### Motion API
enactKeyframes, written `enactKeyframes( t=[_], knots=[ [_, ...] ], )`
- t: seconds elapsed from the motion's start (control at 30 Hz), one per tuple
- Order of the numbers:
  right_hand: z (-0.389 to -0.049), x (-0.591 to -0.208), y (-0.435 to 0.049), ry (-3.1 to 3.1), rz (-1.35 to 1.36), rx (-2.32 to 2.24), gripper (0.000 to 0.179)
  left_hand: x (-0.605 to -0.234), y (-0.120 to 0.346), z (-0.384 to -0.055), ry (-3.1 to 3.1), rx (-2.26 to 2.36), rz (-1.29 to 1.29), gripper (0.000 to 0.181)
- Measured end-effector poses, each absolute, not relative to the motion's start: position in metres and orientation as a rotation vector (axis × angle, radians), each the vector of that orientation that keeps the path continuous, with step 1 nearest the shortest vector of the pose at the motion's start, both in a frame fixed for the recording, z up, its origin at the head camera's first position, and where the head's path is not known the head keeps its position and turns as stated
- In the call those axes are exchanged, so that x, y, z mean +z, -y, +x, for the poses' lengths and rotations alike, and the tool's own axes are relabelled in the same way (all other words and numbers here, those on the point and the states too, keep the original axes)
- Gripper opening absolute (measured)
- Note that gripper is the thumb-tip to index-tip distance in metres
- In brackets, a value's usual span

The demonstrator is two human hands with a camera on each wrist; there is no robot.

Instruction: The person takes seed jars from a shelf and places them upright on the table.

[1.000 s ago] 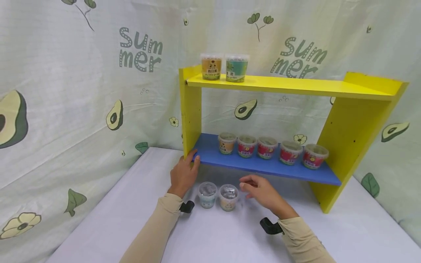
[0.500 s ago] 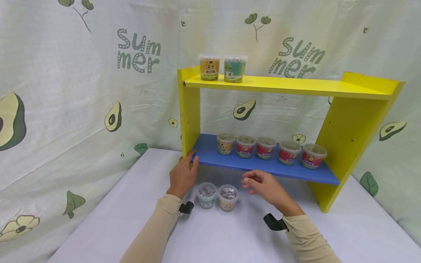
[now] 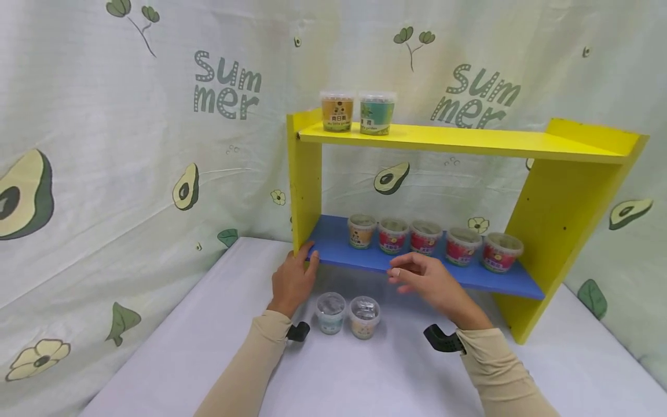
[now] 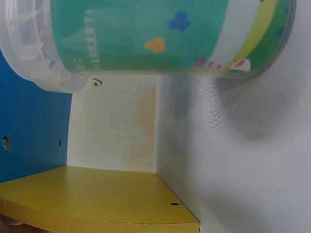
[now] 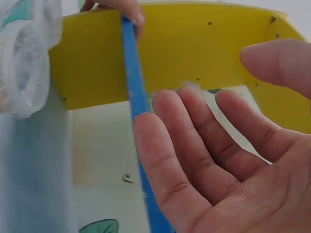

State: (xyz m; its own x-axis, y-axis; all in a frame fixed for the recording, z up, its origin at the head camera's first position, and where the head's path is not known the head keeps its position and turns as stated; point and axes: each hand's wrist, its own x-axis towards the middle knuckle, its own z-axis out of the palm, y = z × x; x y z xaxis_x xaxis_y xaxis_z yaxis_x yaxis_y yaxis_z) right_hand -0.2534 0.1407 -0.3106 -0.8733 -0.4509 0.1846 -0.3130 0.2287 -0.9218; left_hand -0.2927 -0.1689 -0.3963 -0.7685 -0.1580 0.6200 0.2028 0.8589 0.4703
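At the lower left corner of a yellow-and-blue shelf unit [image 3: 305,191], my left hand [image 3: 293,285] grips the side panel beside the blue board [image 3: 359,263]. My right hand [image 3: 432,284] hovers in front of that board's edge, its fingers [image 5: 170,160] loosely bent and holding nothing. Two lidded plastic cups stand on the table between the hands: a teal-labelled cup [image 3: 330,321] nearer the left hand and an orange-labelled cup [image 3: 363,327] to its right. Large in the left wrist view is the teal-labelled cup [image 4: 141,39].
On the blue board stand an orange-labelled cup [image 3: 361,234] and several red-labelled cups [image 3: 393,240] in a row. The yellow top board [image 3: 469,139] bears an orange cup [image 3: 337,114] and a teal cup [image 3: 377,116] at its left end. Behind hangs a printed cloth [image 3: 130,174].
My right hand has risen from beside the orange-labelled cup on the table, moving up and slightly right to the blue board's edge. The left hand keeps its grip at the corner.
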Motion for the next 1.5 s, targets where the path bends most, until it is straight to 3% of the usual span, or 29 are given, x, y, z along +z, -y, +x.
enactKeyframes(
  t=[0.27,1.03,1.5],
  knots=[
    [-0.252,-0.282,-0.146,-2.325,-0.792,-1.75,0.053,-0.399,0.167,-0.292,2.365,-0.686,-0.025,0.054],
    [-0.239,-0.148,-0.129,-2.444,-1.198,-1.846,0.038,-0.396,0.17,-0.291,2.357,-0.686,-0.046,0.052],
    [-0.249,-0.084,-0.129,-2.174,-1.052,-2.244,0.044,-0.396,0.171,-0.291,2.361,-0.682,-0.035,0.053]
  ],
)
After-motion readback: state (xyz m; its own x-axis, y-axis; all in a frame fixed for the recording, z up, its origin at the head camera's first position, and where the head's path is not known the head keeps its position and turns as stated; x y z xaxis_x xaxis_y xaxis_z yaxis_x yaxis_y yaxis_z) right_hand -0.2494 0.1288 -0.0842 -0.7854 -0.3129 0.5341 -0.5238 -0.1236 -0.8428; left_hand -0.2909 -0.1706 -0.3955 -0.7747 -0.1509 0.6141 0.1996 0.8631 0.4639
